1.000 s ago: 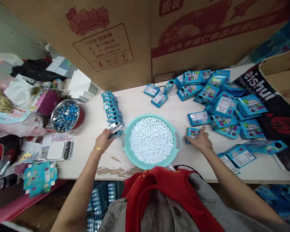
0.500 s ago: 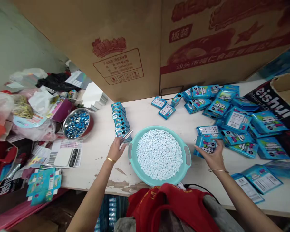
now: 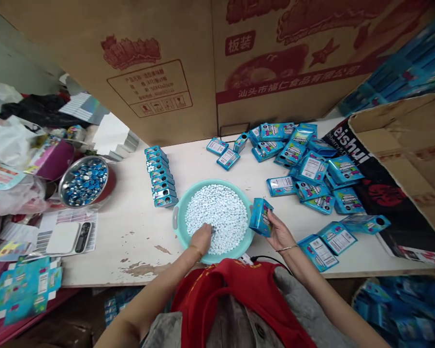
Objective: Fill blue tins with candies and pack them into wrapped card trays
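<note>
My left hand [image 3: 202, 238] is down in the teal basin [image 3: 179, 227], fingers closed round a small metal scoop. Most of the scoop is hidden by the hand and the small white candies [image 3: 228, 212] that fill the basin. Beside the basin's right handle, my right hand [image 3: 280, 231] grips a blue candy box [image 3: 261, 216], held tilted above the table. A row of blue candy boxes [image 3: 164, 186] stands to the left of the basin, round holes in their tops. White candies show on top of one of them.
Many blue boxes [image 3: 311, 166] lie heaped at the right, near an open black carton [image 3: 377, 193]. A steel bowl of blue and silver pieces [image 3: 85, 181], a white scale [image 3: 63, 238] and flat box blanks [image 3: 29, 287] are at the left. Large cardboard cartons [image 3: 188, 116] form the back.
My left hand has moved with the scoop from beside the box row into the candies. My right hand has lifted a box from near the heap and brought it to the basin's right side.
</note>
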The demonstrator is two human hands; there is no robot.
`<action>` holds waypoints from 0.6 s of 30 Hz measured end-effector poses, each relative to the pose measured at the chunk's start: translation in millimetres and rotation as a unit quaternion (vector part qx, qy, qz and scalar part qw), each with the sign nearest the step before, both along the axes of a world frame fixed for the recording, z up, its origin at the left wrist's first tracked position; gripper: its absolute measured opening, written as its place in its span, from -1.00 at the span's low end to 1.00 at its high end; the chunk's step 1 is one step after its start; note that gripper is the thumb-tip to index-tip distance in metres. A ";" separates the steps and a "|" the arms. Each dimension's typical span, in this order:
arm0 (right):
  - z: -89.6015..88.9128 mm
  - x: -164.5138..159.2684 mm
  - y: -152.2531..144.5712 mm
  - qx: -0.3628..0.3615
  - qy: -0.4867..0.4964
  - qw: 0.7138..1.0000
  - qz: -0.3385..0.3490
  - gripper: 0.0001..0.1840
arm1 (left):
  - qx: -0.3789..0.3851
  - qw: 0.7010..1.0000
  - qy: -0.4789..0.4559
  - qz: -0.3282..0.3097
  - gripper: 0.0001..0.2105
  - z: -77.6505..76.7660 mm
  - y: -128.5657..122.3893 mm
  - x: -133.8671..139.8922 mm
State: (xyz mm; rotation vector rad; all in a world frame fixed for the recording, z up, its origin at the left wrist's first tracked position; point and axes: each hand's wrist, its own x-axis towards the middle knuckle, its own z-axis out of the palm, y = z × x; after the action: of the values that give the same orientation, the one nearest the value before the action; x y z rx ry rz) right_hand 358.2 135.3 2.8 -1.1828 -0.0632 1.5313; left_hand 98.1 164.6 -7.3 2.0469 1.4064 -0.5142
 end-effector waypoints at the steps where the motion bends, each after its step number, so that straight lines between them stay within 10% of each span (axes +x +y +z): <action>1: 0.1 -2.4 -1.5 -0.001 -0.011 1.000 0.007 -0.57 | 0.004 1.000 -0.010 0.012 -0.80 -4.4 0.4 4.1; 12: 8.4 -0.1 -0.3 0.044 -0.126 0.991 -0.006 -0.59 | 0.048 0.982 -0.161 0.080 -0.72 -34.4 18.6 48.3; 18: 19.8 1.2 -3.8 0.104 -0.331 0.936 0.052 -0.48 | 0.039 0.972 -0.228 0.048 -0.75 2.1 29.0 3.1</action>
State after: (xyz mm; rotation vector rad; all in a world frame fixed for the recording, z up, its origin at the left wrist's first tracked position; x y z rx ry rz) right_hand 359.3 131.6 22.6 -1.4886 -0.7300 1.1176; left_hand 101.1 193.6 -5.3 1.9801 1.2480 0.0582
